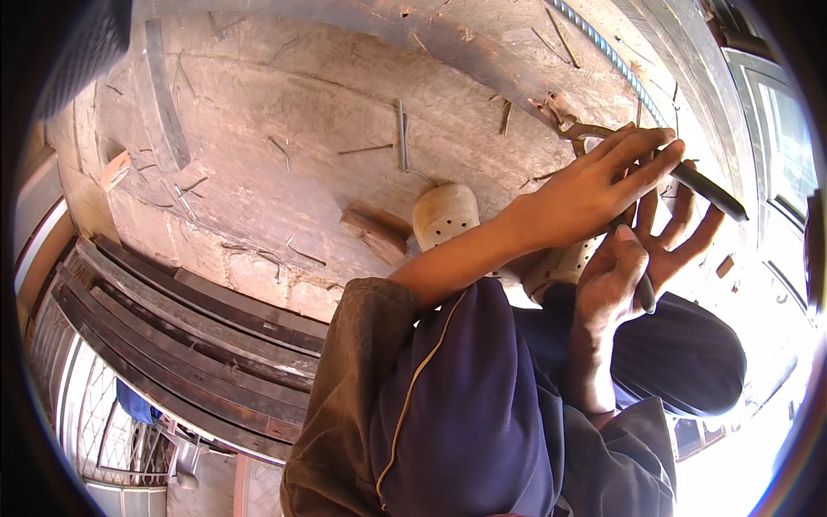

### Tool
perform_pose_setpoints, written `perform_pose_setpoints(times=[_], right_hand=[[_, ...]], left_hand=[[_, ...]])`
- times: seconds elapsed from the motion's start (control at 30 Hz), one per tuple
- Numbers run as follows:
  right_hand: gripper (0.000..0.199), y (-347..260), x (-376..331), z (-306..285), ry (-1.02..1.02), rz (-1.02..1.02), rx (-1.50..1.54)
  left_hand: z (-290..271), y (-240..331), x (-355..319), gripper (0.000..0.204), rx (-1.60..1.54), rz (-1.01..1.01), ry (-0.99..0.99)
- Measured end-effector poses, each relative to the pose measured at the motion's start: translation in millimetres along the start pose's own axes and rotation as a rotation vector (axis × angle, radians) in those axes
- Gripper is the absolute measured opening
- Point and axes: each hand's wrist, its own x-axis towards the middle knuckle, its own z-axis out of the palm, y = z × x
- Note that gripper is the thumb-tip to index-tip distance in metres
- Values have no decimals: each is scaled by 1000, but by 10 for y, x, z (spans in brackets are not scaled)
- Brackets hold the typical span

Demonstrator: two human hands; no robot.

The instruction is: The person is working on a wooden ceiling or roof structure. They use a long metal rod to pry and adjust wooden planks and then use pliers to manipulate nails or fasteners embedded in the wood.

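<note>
Dark metal pincers with two long, rounded handles (711,190) lie across both hands, their curved head near the splintered end of a long, dark brown wooden plank (482,60). The left grip (618,177) is closed over the upper handle; the right grip (650,258) has its thumb along the lower handle and its fingers spread, and I cannot tell how firmly it holds. Whether anything sits between the jaws is too small to make out. The step in hand appears to be working the pincers against the wood, and the next move seems to call for steady, even control of both handles. Thin, bent metal nails (365,150) lie scattered on the dusty brown ground (327,103), with a blue-grey ribbed metal rod (607,50) just beyond the pincers
</note>
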Motion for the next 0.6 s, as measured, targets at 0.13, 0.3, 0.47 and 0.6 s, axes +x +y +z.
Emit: perform_pose_setpoints(times=[0.13, 0.3, 0.47, 0.6], right_hand=[[88, -16, 6, 104, 5, -3, -100], [93, -113, 17, -17, -107, -145, -452], [98, -53, 129, 41, -21, -293, -502], [77, 34, 229, 108, 72, -287, -319]], left_hand=[[-56, -20, 22, 60, -35, -27, -8], [-171, -24, -32, 65, -116, -90, -59], [-101, -50, 1, 54, -142, -116, -25], [-96, -57, 25, 42, -120, -112, -61]])
